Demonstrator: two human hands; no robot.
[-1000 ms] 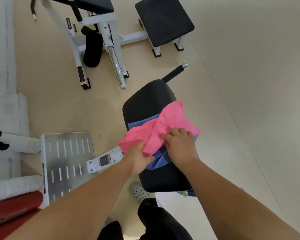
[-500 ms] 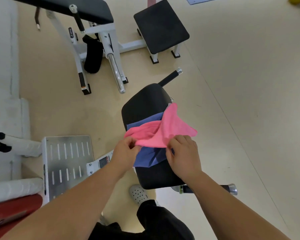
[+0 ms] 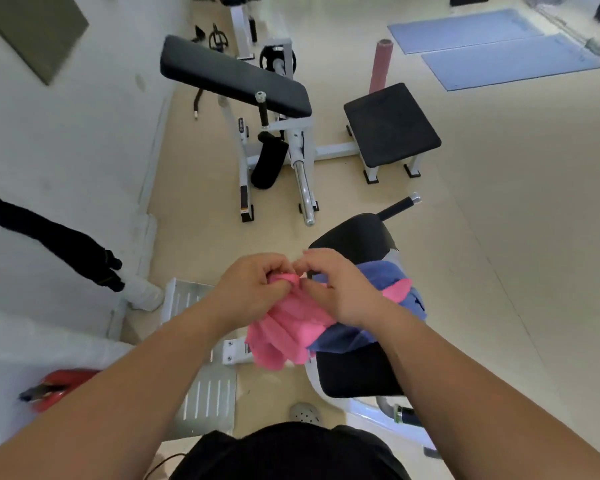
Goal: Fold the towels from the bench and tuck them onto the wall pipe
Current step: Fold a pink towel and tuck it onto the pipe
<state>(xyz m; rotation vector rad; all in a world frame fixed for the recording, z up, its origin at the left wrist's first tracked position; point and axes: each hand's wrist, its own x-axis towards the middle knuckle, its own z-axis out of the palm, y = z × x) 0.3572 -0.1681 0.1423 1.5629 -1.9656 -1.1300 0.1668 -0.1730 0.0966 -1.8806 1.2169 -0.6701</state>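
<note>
The fingers [image 3: 278,269] of the left hand [image 3: 253,289] are curled and pinch the upper edge of the pink towel [image 3: 284,336]. The fingers [image 3: 313,260] of the right hand [image 3: 340,289] are curled too and pinch the same edge just beside them, so the two hands almost touch.

There are two towels, one pink and one blue. The pink towel is lifted in front of the person. It hangs down from the fingers in soft, uneven folds, bunched at the top, and one small corner of it shows to the right of the right hand. The blue towel [image 3: 383,273] lies crumpled on the black padded tabletop [image 3: 357,374], partly under the pink one and under the right wrist.

Left of the tabletop there is one metal plate with slots [image 3: 205,389] on the floor, and near the wall one white pipe [image 3: 142,293] with a black strap [image 3: 56,237] on it.

Farther away stands one exercise machine with a long black pad [image 3: 232,77] and one square black seat [image 3: 392,124]. Behind it I count one pink roller [image 3: 380,64] standing upright and two blue mats [image 3: 465,29] lying flat on the floor.
</note>
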